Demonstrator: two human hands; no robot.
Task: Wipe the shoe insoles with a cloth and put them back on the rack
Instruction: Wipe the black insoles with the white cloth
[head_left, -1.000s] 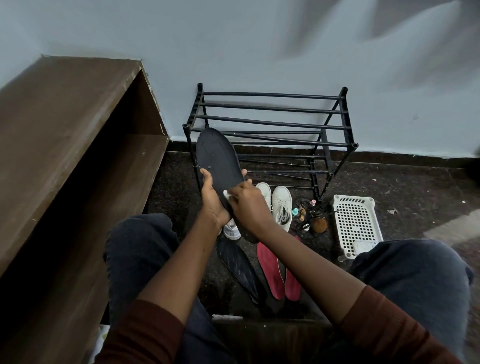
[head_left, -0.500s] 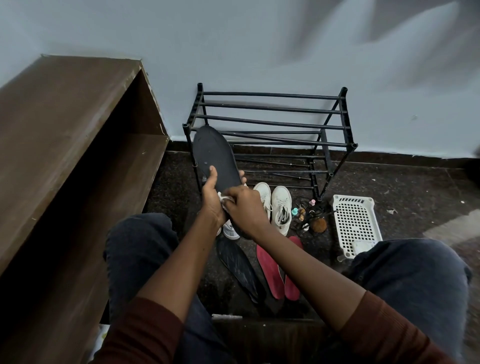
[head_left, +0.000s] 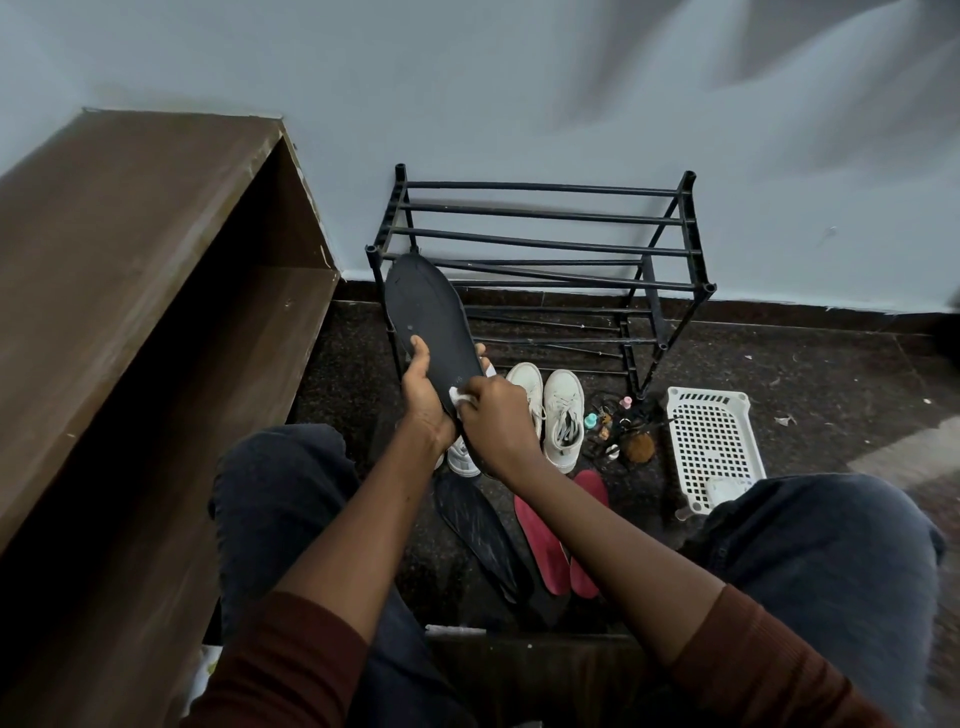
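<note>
Brown wooden cabinet (head_left: 130, 312), left. Black bar rack (head_left: 540, 244), against the wall. Black insole (head_left: 426, 322), raised before the rack's left post, gripped by the left hand (head_left: 423, 400). Red insoles (head_left: 540, 545), on the floor. Right hand (head_left: 498, 421), clutching the white cloth (head_left: 460, 397) against the black insole's lower end.

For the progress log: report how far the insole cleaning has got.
Done: nothing shows on the rack yet. In hand: the left hand grips a black insole while the right hand holds a white cloth against its lower part. Left: a second black insole and two red insoles lie on the floor; whether they are wiped cannot be told. All four need racking.
</note>
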